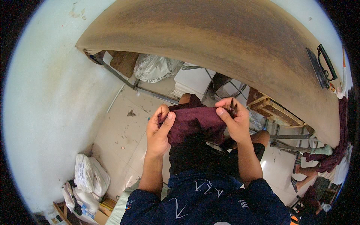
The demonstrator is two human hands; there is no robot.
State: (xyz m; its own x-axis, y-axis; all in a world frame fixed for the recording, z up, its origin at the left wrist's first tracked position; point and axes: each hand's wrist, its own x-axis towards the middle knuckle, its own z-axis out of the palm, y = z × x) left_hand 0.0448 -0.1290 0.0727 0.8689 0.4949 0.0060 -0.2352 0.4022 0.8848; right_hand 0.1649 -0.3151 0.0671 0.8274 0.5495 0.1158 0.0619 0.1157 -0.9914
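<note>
Maroon cloth (193, 120) is stretched between my two hands above my lap. My left hand (159, 129) is closed on the cloth's left end, thumb on top. My right hand (234, 123) pinches its right end, and a small dark pointed thing (233, 107), too small to make out, shows between the fingers. The cloth's lower part hangs over my dark shorts, and its folds hide part of my legs.
A brown padded work table (210, 26) spans ahead, bearing an iron (322, 65). Under it are a plastic sack (153, 67), white boxes (189, 80) and wood (277, 112). White bags (90, 174) lie by the left wall. Another person's leg (303, 170) shows at right.
</note>
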